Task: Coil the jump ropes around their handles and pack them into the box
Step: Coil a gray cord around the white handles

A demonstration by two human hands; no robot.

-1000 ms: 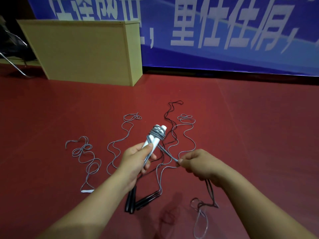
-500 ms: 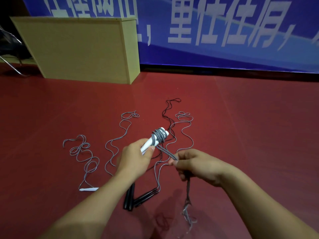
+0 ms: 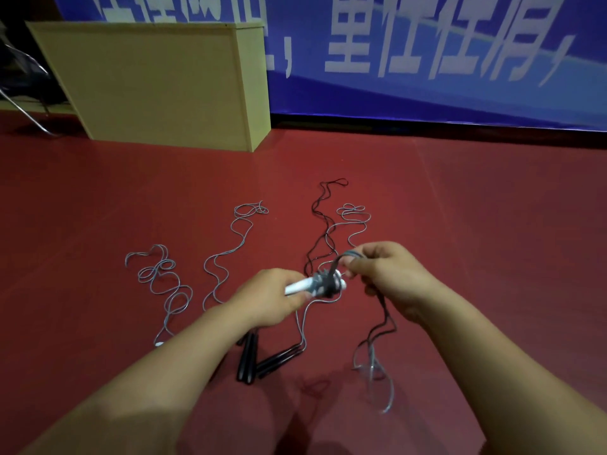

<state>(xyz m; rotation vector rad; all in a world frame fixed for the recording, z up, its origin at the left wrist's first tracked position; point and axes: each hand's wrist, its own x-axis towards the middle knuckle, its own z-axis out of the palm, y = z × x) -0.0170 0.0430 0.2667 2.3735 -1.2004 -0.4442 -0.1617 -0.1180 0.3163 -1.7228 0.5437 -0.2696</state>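
Grey cord is what I watch most: the left hand (image 3: 272, 295) is curled round the pair of white plastic handles (image 3: 303, 285), which point toward three o'clock, and the right hand (image 3: 382, 274) pinches the thin grey rope (image 3: 348, 256) in a loop just above the handle tips, at about one o'clock from them; the rest of that rope hangs from the right hand down to the red floor (image 3: 492, 241) at five o'clock. My worry is the grey coil (image 3: 323, 284) bunched near the tips; if tension drops, I judge the turns could slide off the ends. The dangling tail could also snag the black rope (image 3: 323, 205) lying beneath, or the black handles (image 3: 249, 359) at six o'clock. The beige wooden box (image 3: 157, 83) stands well apart at eleven o'clock. Against half a second ago, the right hand has risen from below the handles to above them, carrying the rope over; the handles now lie flatter.
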